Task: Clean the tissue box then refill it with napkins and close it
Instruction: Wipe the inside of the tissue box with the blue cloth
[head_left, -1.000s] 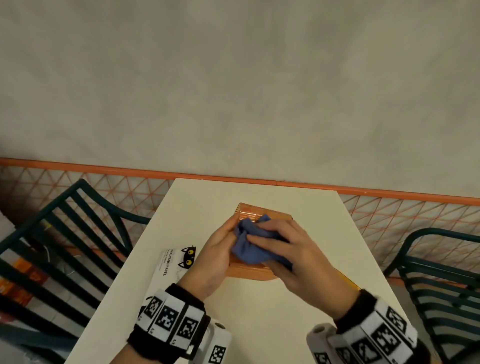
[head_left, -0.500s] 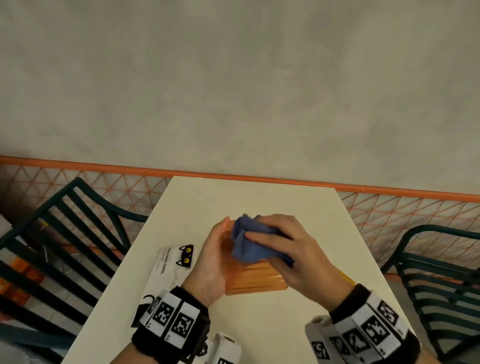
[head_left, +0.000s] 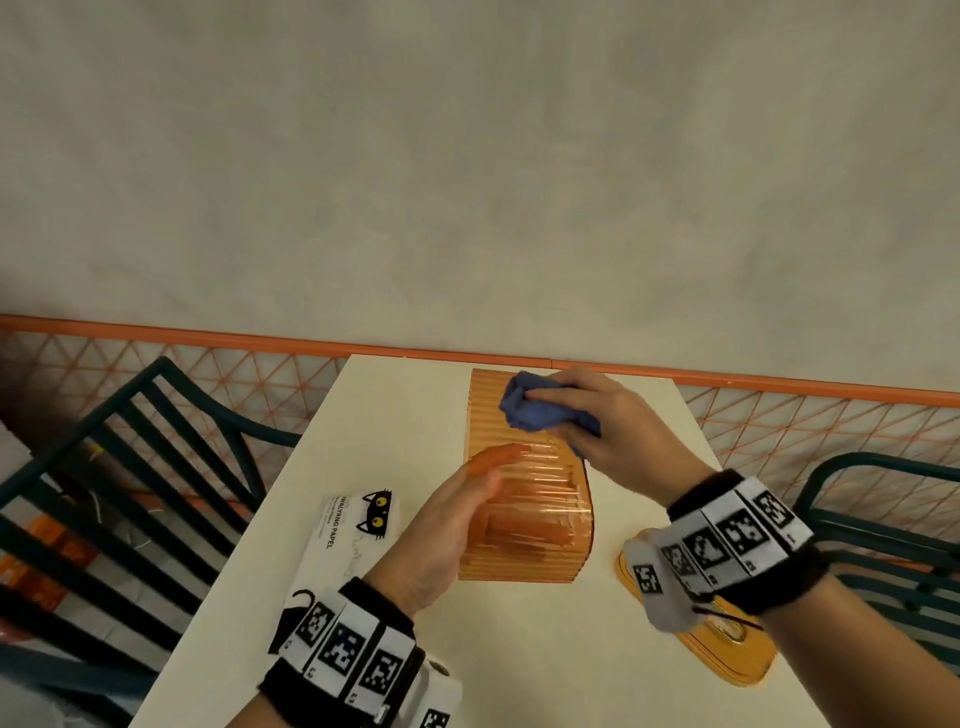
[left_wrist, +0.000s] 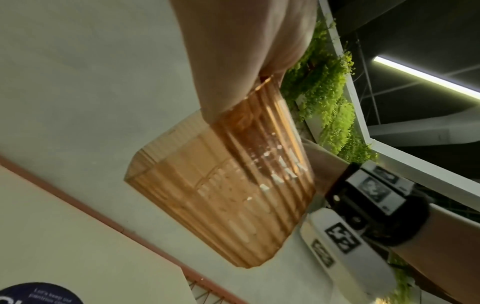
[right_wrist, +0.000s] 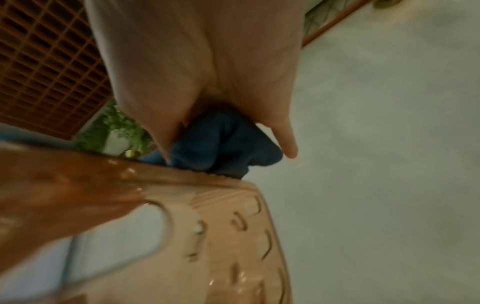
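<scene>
Two hands engaged on one tissue box (head_left: 524, 499), lifted off the table (head_left: 395, 415) near its middle and tilted. Left hand (head_left: 447, 530) reaching inside the shell, fingers (head_left: 498, 454) showing orange through the wall, apparently propping it from within; grip not clearly curled, judged as straight fingers pressing. Right hand (head_left: 608, 426) clamped round a bunched blue cloth (head_left: 535, 410), bearing on the far upper face. Ribbed translucent orange plastic: judged light, stiff, thin-walled, probably slick along the ribs and liable to twist under wiping pressure; best held by the open rim or braced from inside. Matching orange lid (head_left: 727, 644) flat on the table to the right, beneath the right wrist. Napkin pack (head_left: 337, 551) lying left of the box, white with a black cat face; lettering ending "PAPEL" partly legible, remainder too small to read. Wrist bands carrying square coded markers.
</scene>
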